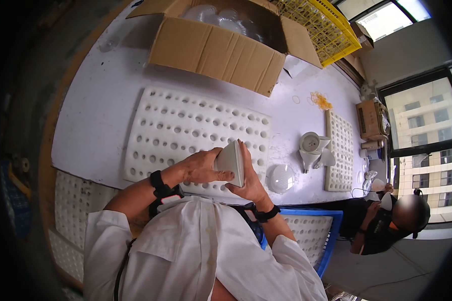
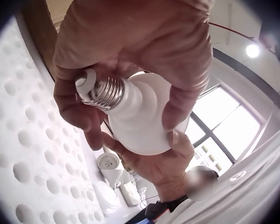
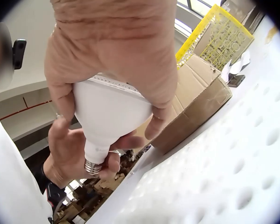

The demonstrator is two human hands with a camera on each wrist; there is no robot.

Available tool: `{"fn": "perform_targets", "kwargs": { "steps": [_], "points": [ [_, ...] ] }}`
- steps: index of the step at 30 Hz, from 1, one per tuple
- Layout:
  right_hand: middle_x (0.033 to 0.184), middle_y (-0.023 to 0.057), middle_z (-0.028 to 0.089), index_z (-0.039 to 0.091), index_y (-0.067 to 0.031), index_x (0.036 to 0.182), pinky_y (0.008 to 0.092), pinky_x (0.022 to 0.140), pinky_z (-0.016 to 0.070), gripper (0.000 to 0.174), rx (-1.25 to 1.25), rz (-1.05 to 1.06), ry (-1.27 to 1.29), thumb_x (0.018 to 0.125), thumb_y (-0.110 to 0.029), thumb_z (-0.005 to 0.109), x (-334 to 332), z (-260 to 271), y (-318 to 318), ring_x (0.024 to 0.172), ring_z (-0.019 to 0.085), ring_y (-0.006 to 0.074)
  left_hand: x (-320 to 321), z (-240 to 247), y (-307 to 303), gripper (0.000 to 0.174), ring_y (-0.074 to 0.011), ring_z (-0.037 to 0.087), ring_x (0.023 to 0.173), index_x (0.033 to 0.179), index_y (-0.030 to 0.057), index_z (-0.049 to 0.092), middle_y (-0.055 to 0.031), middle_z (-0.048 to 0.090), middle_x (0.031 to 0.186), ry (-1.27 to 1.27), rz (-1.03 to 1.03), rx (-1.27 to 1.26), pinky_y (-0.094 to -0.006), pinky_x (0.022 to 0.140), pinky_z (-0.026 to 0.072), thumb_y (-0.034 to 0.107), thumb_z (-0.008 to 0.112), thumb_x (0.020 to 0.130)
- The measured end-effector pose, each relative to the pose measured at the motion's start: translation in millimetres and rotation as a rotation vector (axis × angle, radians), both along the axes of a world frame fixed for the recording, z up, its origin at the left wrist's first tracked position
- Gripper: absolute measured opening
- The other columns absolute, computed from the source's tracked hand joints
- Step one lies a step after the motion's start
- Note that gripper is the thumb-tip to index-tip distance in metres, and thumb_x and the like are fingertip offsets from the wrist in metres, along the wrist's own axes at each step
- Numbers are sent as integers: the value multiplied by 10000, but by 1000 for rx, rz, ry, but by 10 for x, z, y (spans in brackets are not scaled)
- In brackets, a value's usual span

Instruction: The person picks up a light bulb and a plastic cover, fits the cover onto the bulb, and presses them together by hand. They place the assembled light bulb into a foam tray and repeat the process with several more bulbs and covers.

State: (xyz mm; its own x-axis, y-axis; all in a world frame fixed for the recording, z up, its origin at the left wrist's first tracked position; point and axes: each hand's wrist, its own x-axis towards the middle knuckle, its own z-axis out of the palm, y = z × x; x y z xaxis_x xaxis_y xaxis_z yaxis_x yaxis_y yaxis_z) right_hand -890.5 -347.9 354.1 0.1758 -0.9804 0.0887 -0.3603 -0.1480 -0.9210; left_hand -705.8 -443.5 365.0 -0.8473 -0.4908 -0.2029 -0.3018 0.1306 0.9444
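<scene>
Both hands hold one white light bulb (image 1: 229,161) above a white foam board with rows of holes (image 1: 168,113). The bulb has a wide cone body and a silvery screw base (image 2: 108,93). My left hand (image 1: 202,167) is curled round the narrow, screw-base side, its thumb along the body. At the wide end, my right hand (image 1: 251,179) grips the rim, with fingers and thumb on opposite sides in the right wrist view. A clear dome cover (image 1: 281,178) lies on the table to the right of the hands.
Several white bulb housings (image 1: 311,143) stand at the right, beside a second foam board (image 1: 339,150). Behind are an open cardboard box (image 1: 216,52) of clear covers and a yellow crate (image 1: 311,22). A blue crate (image 1: 331,236) sits below the table edge. Another person (image 1: 371,226) works at right.
</scene>
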Motion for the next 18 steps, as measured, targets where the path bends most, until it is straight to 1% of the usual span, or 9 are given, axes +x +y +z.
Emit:
{"fn": "perform_targets", "kwargs": {
  "steps": [1,2,4,5,7,10,12,14,18],
  "points": [
    [1466,218,123,54,-25,1432,417,1089,175,1074,0,3,3,562,-41,684,26,-1,7,1355,147,366,-31,13,8,875,-318,578,1001,1181,-56,418,-254,571,1061,-45,5,0,-380,853,453,612,677,678],
    [1466,222,109,42,-17,1429,417,1087,178,1077,-60,-6,32,561,-43,677,54,0,14,1354,146,371,-59,35,30,875,-318,578,1001,1181,-56,418,-254,571,1061,-43,7,0,-380,853,453,612,677,678],
    [1467,226,96,30,-10,1427,417,1085,181,1079,-121,-13,64,559,-44,671,91,-17,42,1352,145,376,-95,101,99,1030,-335,585,980,1232,-67,341,-250,576,1032,-86,4,-130,-390,853,453,719,628,632],
    [1468,233,75,20,-5,1425,417,1084,180,1079,-119,-28,56,562,-51,666,95,-45,73,1352,145,376,-97,129,134,1030,-335,585,980,1232,-67,341,-250,576,1032,-82,4,-130,-390,853,453,719,628,632],
    [1469,240,55,10,-1,1423,416,1083,180,1079,-119,-44,53,564,-58,661,104,-60,128,1352,144,375,-99,199,191,1084,-362,592,948,1246,-71,313,-253,581,992,-97,14,-259,-408,840,458,765,590,614],
    [1469,252,24,-10,1,1421,428,1077,187,1081,-132,-54,-19,574,-75,657,123,-15,168,1346,152,384,-116,336,233,1113,-378,598,916,1239,-74,323,-259,582,973,-114,-2,-277,-417,822,465,799,564,592],
    [1469,259,-1,-28,-6,1422,440,1070,199,1086,-161,-47,-55,595,-110,668,148,45,176,1353,130,394,-119,365,254,1109,-379,602,899,1238,-74,324,-261,582,969,-74,12,-300,-421,805,472,794,567,592],
    [1465,269,-7,-32,-13,1424,449,1067,201,1082,-154,-42,-66,612,-124,673,106,-95,212,1353,114,410,-113,377,275,1106,-380,606,883,1238,-75,325,-263,582,964,-39,27,-324,-425,788,479,789,569,593],
    [1449,306,-17,-13,-28,1428,476,1062,198,1045,-143,-59,-152,659,-149,684,123,-179,283,1353,68,445,-109,358,346,1002,-371,616,827,1225,-77,345,-261,588,932,51,83,-402,-418,735,499,675,608,617]
  ]
}}
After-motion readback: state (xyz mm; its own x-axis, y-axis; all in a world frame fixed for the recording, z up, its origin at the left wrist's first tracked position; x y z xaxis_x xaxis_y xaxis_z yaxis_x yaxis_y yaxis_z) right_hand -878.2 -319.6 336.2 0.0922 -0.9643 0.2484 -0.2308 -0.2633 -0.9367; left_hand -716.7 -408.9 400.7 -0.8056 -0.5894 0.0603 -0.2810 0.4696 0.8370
